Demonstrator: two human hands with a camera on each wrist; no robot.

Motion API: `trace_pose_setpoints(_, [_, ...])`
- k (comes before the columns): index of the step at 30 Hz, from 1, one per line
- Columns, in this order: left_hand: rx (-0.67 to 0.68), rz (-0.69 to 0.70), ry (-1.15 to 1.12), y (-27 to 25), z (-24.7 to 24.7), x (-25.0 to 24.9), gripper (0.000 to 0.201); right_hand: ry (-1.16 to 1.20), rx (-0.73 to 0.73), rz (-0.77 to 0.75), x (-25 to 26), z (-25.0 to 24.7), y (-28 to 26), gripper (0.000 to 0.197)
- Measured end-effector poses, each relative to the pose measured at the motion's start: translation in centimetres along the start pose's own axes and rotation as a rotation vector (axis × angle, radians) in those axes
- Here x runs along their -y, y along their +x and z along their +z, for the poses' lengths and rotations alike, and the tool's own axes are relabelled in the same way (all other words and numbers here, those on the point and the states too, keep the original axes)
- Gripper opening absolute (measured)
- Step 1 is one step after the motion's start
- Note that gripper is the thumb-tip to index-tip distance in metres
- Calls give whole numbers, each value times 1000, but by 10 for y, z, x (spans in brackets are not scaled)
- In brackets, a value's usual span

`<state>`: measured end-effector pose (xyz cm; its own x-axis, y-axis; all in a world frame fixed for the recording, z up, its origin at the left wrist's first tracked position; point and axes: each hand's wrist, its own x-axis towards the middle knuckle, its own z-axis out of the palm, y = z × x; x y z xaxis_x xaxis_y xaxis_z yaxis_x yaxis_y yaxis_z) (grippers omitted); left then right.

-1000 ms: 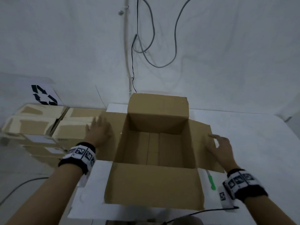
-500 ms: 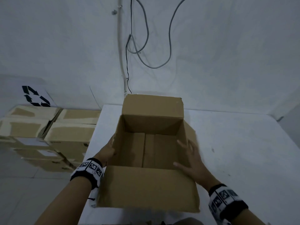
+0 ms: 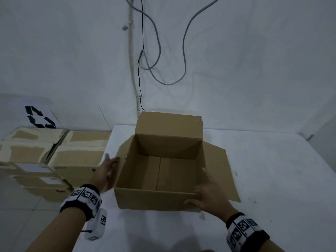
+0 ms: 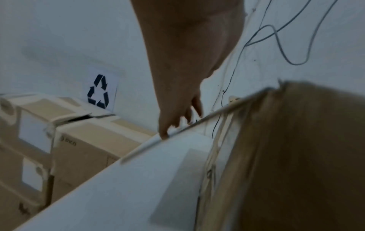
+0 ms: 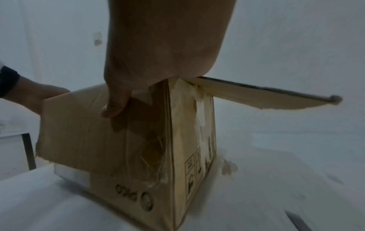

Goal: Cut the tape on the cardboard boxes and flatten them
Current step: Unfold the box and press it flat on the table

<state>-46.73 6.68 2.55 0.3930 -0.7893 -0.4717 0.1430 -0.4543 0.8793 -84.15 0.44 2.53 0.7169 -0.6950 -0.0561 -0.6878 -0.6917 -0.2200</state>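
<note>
An open brown cardboard box point(image 3: 163, 199) stands upright on the white table point(image 3: 272, 179). Its back flap is raised and its right flap point(image 3: 221, 171) is splayed outward. My left hand point(image 3: 107, 171) lies with straight fingers against the half-raised left flap point(image 3: 122, 153); in the left wrist view its fingertips point(image 4: 166, 134) touch that flap's edge. My right hand point(image 3: 209, 195) grips the box's front right corner, fingers inside. The right wrist view shows its thumb point(image 5: 114, 109) pressed on the front of the box point(image 5: 98, 140). Torn clear tape point(image 5: 150, 164) hangs at that corner.
Several taped cardboard boxes point(image 3: 54, 157) are stacked on the floor left of the table, below a recycling sign point(image 3: 39, 117). Cables point(image 3: 163, 70) hang on the wall behind. A grey blade-like thing point(image 5: 296, 222) lies on the table to the box's right.
Both hands left the spread side flaps and closed in on the box. The right hand went from inside the right wall to the front right corner, and the side flaps swung outward again.
</note>
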Motion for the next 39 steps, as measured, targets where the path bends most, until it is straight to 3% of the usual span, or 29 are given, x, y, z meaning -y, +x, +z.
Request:
trace_pose_setpoints(3, [-556,101,164,6,-9,1,55,271,-39,87,9,-29,19,65])
trace_pose_setpoints(4, [-670,68,168,7,-8,-1,55,428,-68,134,14,-42,26,63])
trace_pose_setpoints(5, [-695,28,176,9,-6,-2,56,566,-106,193,18,-55,33,59])
trace_pose_setpoints(7, [-562,-116,14,5,12,-7,67,745,-184,321,24,-76,46,46])
trace_pose_setpoints(10, [-184,-312,-304,-2,45,-4,87,935,-242,473,22,-87,64,44])
trace_pose_setpoints(12, [-9,-330,-363,-13,69,-7,80,1084,-253,540,20,-83,70,61])
trace_pose_setpoints(15, [170,-327,-368,-19,95,-10,80,1261,-248,586,25,-75,71,43])
trace_pose_setpoints(18, [97,-278,-358,-15,92,-11,63,1342,-275,639,25,-74,70,28])
trace_pose_setpoints(22, [-91,-93,-282,-16,61,-23,52,1370,-288,719,18,-72,70,37])
trace_pose_setpoints(27, [-102,144,-514,-43,46,-75,62,1417,-301,693,20,-68,75,40])
trace_pose_setpoints(29, [-13,288,-387,-52,62,-92,61,1423,-287,676,23,-65,76,32])
trace_pose_setpoints(32, [86,461,144,-50,104,-102,42,1396,-262,666,31,-65,75,26])
trace_pose_setpoints(35, [-47,515,760,-37,142,-94,83,1343,-242,682,34,-64,73,30])
trace_pose_setpoints(37, [-105,497,771,-31,155,-86,109,1358,-257,694,32,-63,71,31])
trace_pose_setpoints(39, [-144,399,672,-27,159,-81,132,1392,-278,695,30,-60,69,47])
